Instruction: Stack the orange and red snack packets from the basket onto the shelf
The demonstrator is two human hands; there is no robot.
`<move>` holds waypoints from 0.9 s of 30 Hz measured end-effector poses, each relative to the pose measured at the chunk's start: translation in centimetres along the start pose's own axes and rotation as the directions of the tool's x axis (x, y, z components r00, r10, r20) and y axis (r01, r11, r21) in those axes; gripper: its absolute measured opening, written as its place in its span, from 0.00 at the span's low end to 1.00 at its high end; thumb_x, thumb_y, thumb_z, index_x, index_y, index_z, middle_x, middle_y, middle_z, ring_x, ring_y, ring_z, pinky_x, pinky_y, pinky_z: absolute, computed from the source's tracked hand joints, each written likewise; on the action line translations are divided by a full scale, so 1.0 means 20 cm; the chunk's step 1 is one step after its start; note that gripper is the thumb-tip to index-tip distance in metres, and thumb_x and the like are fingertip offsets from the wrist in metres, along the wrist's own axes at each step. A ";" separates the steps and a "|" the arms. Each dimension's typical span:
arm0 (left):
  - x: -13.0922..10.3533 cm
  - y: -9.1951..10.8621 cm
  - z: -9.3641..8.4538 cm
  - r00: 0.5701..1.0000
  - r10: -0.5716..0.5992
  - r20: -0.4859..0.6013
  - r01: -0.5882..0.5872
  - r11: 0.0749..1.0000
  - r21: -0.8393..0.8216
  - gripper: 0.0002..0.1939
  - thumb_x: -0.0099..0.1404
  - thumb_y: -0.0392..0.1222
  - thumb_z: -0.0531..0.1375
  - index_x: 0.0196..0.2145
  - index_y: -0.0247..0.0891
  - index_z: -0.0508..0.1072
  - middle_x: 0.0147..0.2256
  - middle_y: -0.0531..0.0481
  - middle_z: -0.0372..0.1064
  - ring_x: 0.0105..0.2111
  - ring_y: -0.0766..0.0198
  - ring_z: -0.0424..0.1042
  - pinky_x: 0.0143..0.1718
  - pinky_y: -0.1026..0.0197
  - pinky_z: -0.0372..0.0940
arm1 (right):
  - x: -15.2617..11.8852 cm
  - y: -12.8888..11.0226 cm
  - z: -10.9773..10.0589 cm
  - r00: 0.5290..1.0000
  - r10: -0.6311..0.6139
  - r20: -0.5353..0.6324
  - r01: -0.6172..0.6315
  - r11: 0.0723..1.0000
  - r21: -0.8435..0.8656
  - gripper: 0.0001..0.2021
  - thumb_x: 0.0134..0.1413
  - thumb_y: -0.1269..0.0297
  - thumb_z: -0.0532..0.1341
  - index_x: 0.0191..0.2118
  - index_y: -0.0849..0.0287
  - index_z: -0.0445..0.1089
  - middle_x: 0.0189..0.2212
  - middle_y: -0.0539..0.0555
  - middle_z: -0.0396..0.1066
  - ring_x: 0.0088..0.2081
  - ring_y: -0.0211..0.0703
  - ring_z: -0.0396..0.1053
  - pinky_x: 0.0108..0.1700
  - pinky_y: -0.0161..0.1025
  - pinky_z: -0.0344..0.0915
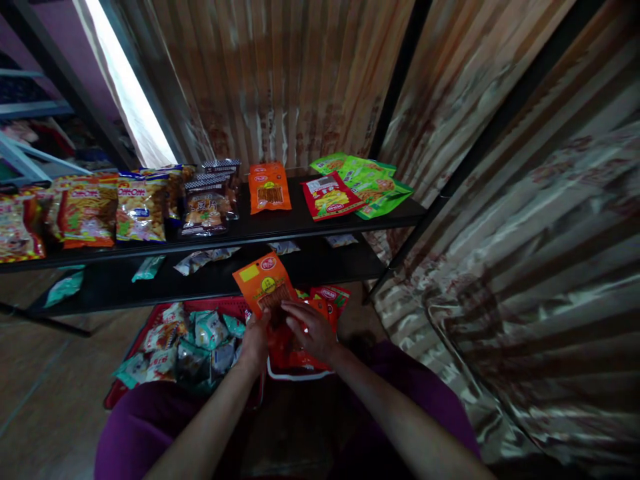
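So the biggest thing here is the shiny pleated curtain (280, 87) hanging behind and off to the right, then a black rack with an upper shelf (300, 225) and a lower shelf (325, 270). Next down, the person's purple trousers (145, 430), knees either side of the arms. Between the knees and the rack there's a red basket (116, 395) full of small wrapped snacks (207, 330), and right beside it a smaller white-rimmed basket (300, 377) with red and orange packs in it. Left hand (256, 340) is gripping the bottom end of an orange packet (263, 280), thumb on the front, and that packet's tilted, held up just in front of the lower shelf. Right hand (314, 331) is over its lower right corner, fingers loosely stretched out; can't tell if they're actually pinching it. Up top, left to right: puffy snack bags (143, 207), brownish packs (204, 203), a lone orange pack (270, 188), then a red pack (331, 197) overlapping some green packs (383, 183). Tiniest stuff is the little wrapped pieces (193, 263) scattered along the lower shelf.
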State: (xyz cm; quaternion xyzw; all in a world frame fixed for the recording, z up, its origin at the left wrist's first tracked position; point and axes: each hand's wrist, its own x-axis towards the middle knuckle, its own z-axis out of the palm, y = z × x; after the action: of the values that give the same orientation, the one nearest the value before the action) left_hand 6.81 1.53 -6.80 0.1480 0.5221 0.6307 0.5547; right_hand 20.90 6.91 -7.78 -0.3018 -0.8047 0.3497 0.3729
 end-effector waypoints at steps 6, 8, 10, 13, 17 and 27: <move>-0.04 0.14 -0.03 0.986 -0.154 0.071 0.159 0.985 -0.072 0.12 0.56 0.34 0.61 0.40 0.32 0.72 0.36 0.43 0.77 0.42 0.52 0.75 0.48 0.50 0.67 | 0.12 0.08 -0.08 0.843 0.520 -0.140 -0.387 0.765 0.514 0.19 0.51 0.50 0.60 0.46 0.53 0.71 0.47 0.55 0.72 0.49 0.47 0.69 0.50 0.47 0.66; -0.04 0.14 -0.02 0.979 -0.181 0.097 0.187 0.981 -0.057 0.12 0.56 0.33 0.61 0.40 0.33 0.73 0.35 0.43 0.77 0.41 0.53 0.75 0.48 0.50 0.67 | 0.15 0.09 -0.09 0.796 0.606 0.000 -0.442 0.580 0.684 0.18 0.46 0.49 0.64 0.42 0.52 0.72 0.44 0.53 0.74 0.46 0.46 0.71 0.46 0.44 0.67; -0.04 0.12 -0.03 0.970 -0.204 0.130 0.211 0.976 -0.045 0.14 0.55 0.32 0.61 0.41 0.33 0.73 0.36 0.44 0.77 0.41 0.53 0.75 0.47 0.51 0.68 | 0.17 0.09 -0.08 0.765 0.637 0.093 -0.450 0.427 0.784 0.17 0.41 0.51 0.68 0.37 0.54 0.73 0.38 0.51 0.76 0.41 0.45 0.72 0.42 0.41 0.68; -0.03 0.10 -0.03 0.967 -0.216 0.132 0.223 0.974 -0.039 0.15 0.54 0.32 0.62 0.42 0.33 0.72 0.36 0.44 0.77 0.41 0.53 0.76 0.46 0.51 0.68 | 0.18 0.10 -0.07 0.762 0.631 0.143 -0.419 0.312 0.853 0.17 0.35 0.55 0.72 0.34 0.55 0.73 0.31 0.49 0.77 0.36 0.42 0.73 0.40 0.39 0.68; -0.03 0.10 -0.04 0.969 -0.217 0.121 0.221 0.975 -0.028 0.14 0.53 0.33 0.63 0.39 0.33 0.73 0.36 0.43 0.77 0.40 0.53 0.76 0.45 0.51 0.68 | 0.19 0.11 -0.07 0.768 0.620 0.161 -0.389 0.251 0.886 0.17 0.34 0.56 0.72 0.34 0.55 0.73 0.30 0.49 0.77 0.35 0.44 0.74 0.38 0.40 0.69; -0.05 0.11 -0.05 0.975 -0.169 0.146 0.171 0.985 -0.007 0.17 0.45 0.34 0.66 0.36 0.36 0.74 0.32 0.48 0.77 0.38 0.55 0.76 0.39 0.58 0.68 | 0.22 0.10 -0.09 0.772 0.607 0.189 -0.377 0.198 0.905 0.16 0.37 0.59 0.71 0.35 0.55 0.73 0.32 0.49 0.78 0.37 0.44 0.74 0.38 0.39 0.70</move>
State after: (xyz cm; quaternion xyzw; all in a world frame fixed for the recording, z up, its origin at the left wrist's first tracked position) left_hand 5.10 0.53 -4.95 0.1430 0.4850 0.5735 0.6445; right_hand 20.34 11.95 -6.81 -0.3227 -0.2899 0.7955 0.4231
